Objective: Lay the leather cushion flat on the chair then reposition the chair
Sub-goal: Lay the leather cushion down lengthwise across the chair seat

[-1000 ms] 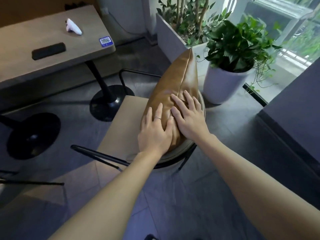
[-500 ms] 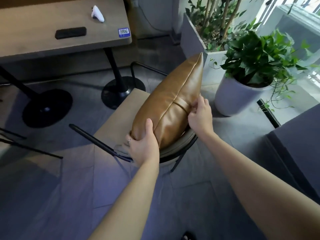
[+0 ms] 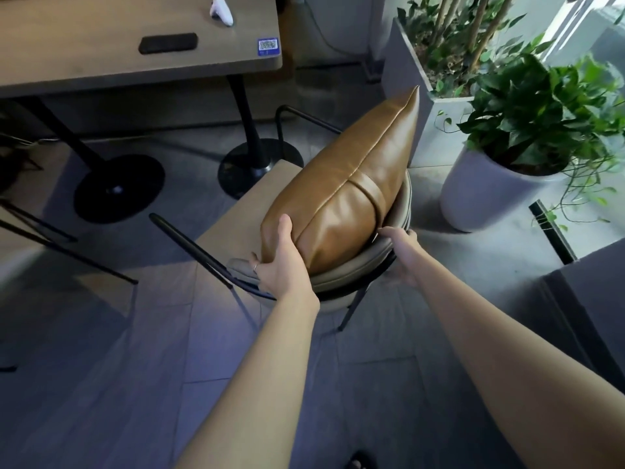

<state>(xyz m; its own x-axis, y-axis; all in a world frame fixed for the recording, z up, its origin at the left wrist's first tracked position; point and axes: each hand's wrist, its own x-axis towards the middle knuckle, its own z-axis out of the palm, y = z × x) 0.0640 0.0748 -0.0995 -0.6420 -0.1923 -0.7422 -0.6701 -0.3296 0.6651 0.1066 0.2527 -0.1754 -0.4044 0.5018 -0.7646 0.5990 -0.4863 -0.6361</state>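
A brown leather cushion [image 3: 355, 184] stands on its edge on the chair [image 3: 236, 211], leaning against the curved padded backrest [image 3: 351, 270]. The chair has a beige seat and thin black metal arms. My left hand [image 3: 284, 262] grips the cushion's near lower corner, thumb up along its left face. My right hand [image 3: 402, 255] is at the right end of the backrest, thumb on top of the padded rim and fingers wrapped under it, just beside the cushion's lower right edge.
A wooden table [image 3: 101, 66] stands at the back left with a black remote [image 3: 168, 43] and a white controller [image 3: 221, 10] on it. Its round black base [image 3: 258, 164] sits just beyond the chair. A white potted plant [image 3: 487, 194] and a grey planter [image 3: 406, 82] stand right of the chair. A dark block [image 3: 595, 292] fills the right edge.
My right hand has left the cushion's side and dropped to the rim of the chair's backrest. My left hand keeps hold of the cushion's near corner.
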